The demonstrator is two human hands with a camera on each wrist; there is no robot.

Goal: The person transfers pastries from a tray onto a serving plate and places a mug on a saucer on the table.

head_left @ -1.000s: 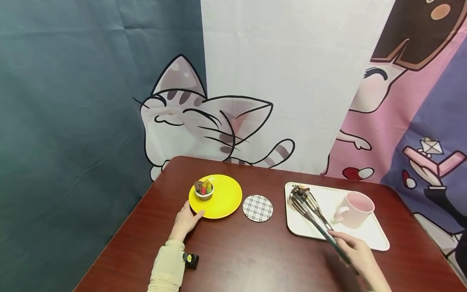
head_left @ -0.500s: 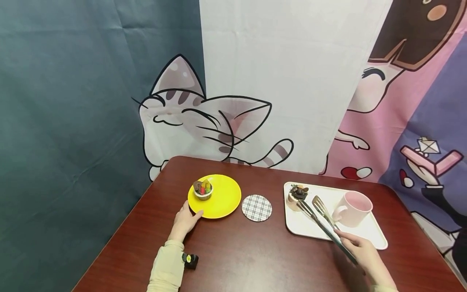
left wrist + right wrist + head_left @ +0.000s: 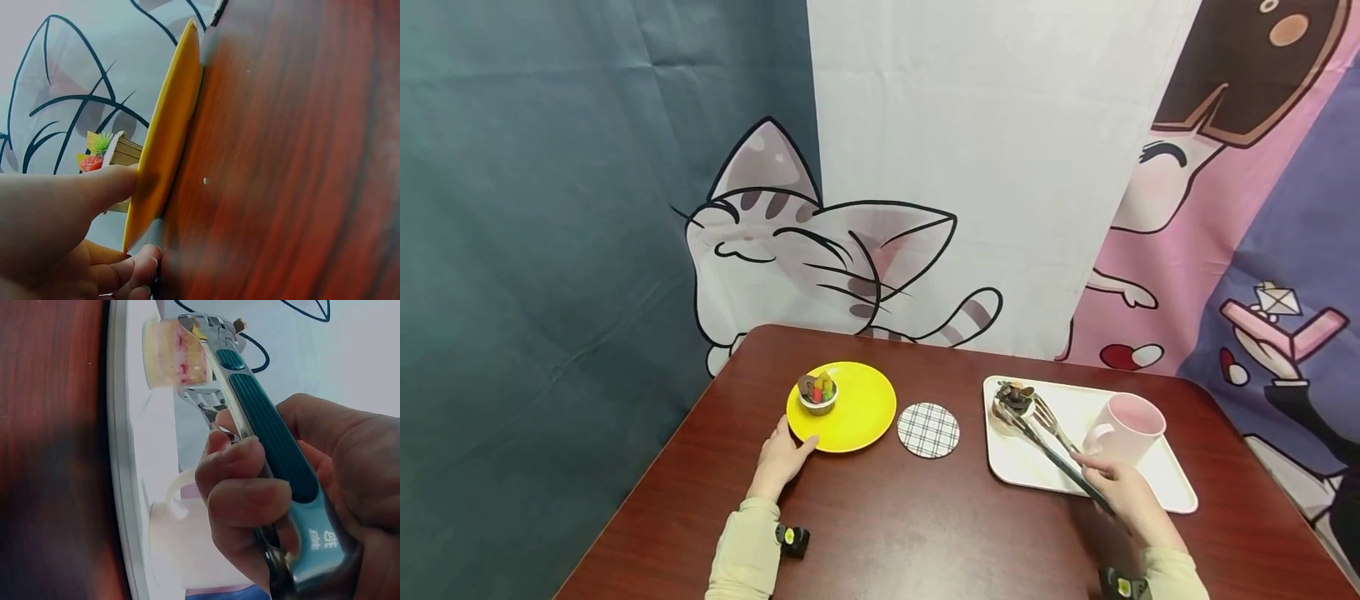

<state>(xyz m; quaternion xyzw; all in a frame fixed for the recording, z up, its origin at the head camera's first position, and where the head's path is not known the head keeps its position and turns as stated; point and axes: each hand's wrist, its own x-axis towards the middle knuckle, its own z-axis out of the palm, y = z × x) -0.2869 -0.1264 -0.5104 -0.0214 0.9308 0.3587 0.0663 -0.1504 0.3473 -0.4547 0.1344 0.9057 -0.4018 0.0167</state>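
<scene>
My left hand pinches the near-left rim of a yellow plate, thumb on top and fingers at the underside in the left wrist view. On that plate sits a small fruit-topped cupcake in a ribbed cup. My right hand grips metal serving tongs with teal handle inlays. Their spread, slotted ends reach to either side of a dark-topped dessert on a white tray. The right wrist view shows this dessert's side as yellow and pink layers, partly behind the tongs.
A pink mug stands on the tray's right part, close to the tongs and right hand. Between plate and tray lies a round checked coaster. The brown table ends at a printed cloth backdrop.
The tongs drew back right from the dessert by half a second ago, then moved forward-left, their ends now around it. The left hand and plate stay put.
</scene>
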